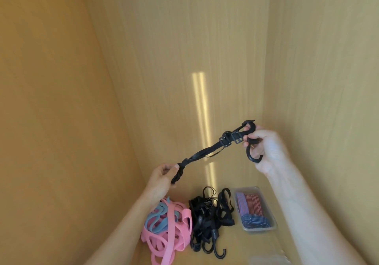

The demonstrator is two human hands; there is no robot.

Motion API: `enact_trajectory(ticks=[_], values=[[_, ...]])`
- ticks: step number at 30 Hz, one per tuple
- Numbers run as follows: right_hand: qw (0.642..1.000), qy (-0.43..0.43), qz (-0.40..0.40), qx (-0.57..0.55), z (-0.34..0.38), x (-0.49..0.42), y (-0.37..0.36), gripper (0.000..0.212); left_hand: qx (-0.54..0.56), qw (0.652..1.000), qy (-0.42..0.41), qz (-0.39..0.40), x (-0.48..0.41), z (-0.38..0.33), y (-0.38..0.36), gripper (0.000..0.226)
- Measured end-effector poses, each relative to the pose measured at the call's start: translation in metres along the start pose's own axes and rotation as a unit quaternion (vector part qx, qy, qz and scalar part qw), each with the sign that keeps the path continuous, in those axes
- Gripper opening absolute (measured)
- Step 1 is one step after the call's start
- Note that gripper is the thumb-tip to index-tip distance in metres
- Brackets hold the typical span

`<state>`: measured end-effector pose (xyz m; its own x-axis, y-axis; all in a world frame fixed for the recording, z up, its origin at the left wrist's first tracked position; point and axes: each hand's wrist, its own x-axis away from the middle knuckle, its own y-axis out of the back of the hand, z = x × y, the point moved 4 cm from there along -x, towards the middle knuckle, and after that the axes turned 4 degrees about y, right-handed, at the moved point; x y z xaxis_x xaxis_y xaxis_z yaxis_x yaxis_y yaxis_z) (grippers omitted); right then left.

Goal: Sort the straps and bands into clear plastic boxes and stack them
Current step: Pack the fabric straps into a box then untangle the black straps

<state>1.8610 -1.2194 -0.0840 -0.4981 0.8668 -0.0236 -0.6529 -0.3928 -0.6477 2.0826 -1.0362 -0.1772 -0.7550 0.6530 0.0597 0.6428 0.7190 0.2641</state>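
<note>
I see my left hand [164,174] pinching one end of a black strap [207,152], thumb and fingers curled round its folded end. My right hand [264,148] grips the other end, fingers closed on a black hook [251,154], with buckles bunched just beside it. The strap hangs in the air between both hands, sloping up toward the right, well above the surface [229,244].

The surface is pale wood-grain, walled on the left, back and right by panels of the same wood [61,80]; a bright streak of light [202,109] runs down the back panel onto it.

Toward the left edge lies a heap of pink and blue bands [168,228]. Just beside it, in the middle, sits a tangle of black straps with hooks [207,219]. Near the right edge a clear plastic box [271,217] holds folded red-and-blue straps [250,205].
</note>
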Motion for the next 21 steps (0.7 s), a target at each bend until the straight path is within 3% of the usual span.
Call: enact_trajectory(ticks=[6, 10, 15, 17, 21], values=[[0.999, -0.012, 0.033, -0.03, -0.011, 0.015, -0.01, 0.029, -0.057, 0.991, -0.055, -0.111, -0.002, -0.007, -0.004, 0.024], [0.996, 0.007, 0.065, -0.052, -0.006, 0.025, -0.018, 0.029, -0.183, 0.975, -0.101, -0.075, -0.002, -0.005, -0.011, 0.015], [0.987, 0.02, 0.156, -0.04, -0.003, 0.042, -0.048, 0.025, -0.296, 0.946, -0.099, -0.083, -0.006, -0.005, -0.024, 0.028], [0.982, 0.024, 0.182, -0.035, -0.001, 0.048, -0.059, 0.027, -0.278, 0.954, -0.072, -0.089, -0.008, -0.006, -0.026, 0.033], [0.971, -0.018, 0.235, -0.035, -0.007, 0.065, -0.08, 0.03, -0.142, 0.985, 0.029, -0.094, -0.012, -0.007, -0.029, 0.043]])
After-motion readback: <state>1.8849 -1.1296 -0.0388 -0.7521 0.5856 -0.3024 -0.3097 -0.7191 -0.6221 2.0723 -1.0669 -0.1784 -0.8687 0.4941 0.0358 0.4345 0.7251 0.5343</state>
